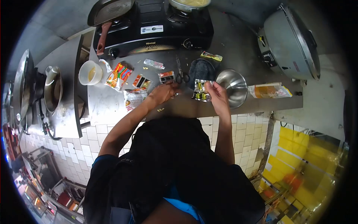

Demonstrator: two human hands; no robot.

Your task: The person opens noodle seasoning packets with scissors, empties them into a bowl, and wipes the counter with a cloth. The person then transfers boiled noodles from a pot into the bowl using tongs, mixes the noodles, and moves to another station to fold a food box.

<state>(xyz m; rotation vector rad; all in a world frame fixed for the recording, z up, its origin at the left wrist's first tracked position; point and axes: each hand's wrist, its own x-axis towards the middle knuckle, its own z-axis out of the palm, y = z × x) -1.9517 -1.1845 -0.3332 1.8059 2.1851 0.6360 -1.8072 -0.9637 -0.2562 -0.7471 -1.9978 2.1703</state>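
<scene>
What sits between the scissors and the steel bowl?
In the head view, a dark fuzzy cloth-like item lies there, along with the right hand holding a foil packet.

"Any lettering to call?"
"Yes, 'Rinnai', in pale gold, clear across the front of the gas stove [151, 15]!"
"And that white sticker [152, 29] above it?"
"Printed, but too small to read."
"The red-orange packet [119, 76], the silver sachet [201, 90]?"
"Busy print on both, nothing legible from here!"
</scene>
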